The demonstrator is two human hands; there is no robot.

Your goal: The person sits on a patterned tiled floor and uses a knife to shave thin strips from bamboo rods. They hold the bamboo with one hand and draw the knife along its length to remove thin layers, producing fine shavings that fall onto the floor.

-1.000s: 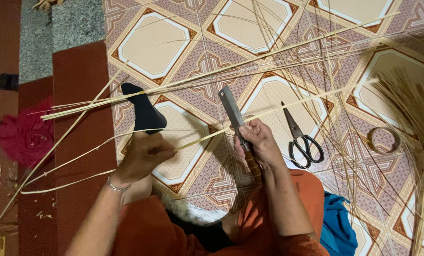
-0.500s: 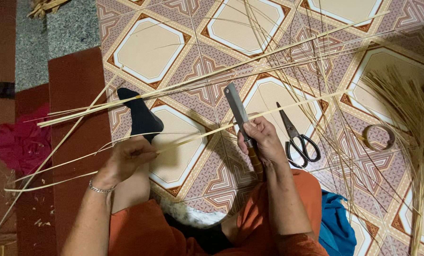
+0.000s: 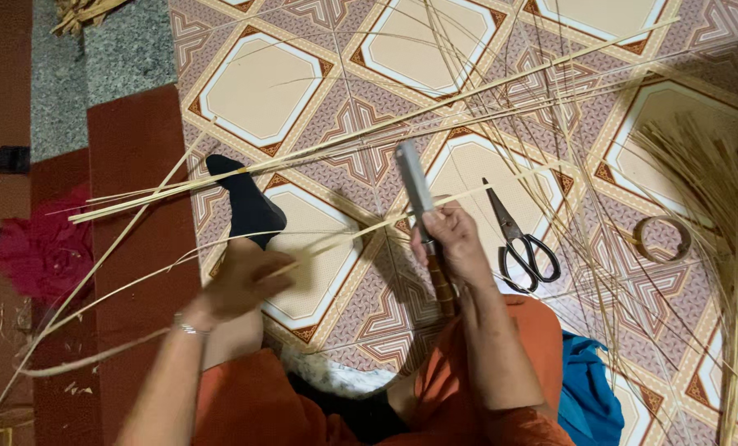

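My right hand point(image 3: 450, 241) grips a knife by its wooden handle, its flat grey blade point(image 3: 413, 180) pointing away from me. A thin pale bamboo strip point(image 3: 344, 239) runs across the blade toward the left. My left hand point(image 3: 245, 279) pinches that strip near my black-socked foot point(image 3: 249, 206); the strip trails on to the left and bends down over the red floor. A bundle of long bamboo strips point(image 3: 369, 136) lies diagonally on the patterned tiles beyond the foot.
Black-handled scissors point(image 3: 519, 239) lie right of the knife. A roll of tape point(image 3: 663, 239) sits further right beside a sheaf of fine fibres point(image 3: 728, 215). Pink cloth point(image 3: 42, 252) and dark sandals point(image 3: 7, 159) are at the left; blue cloth point(image 3: 588, 392) lies by my right knee.
My left hand has slid left and toward me along the strip, drawing it across the blade. The right hand and knife have stayed almost in place.
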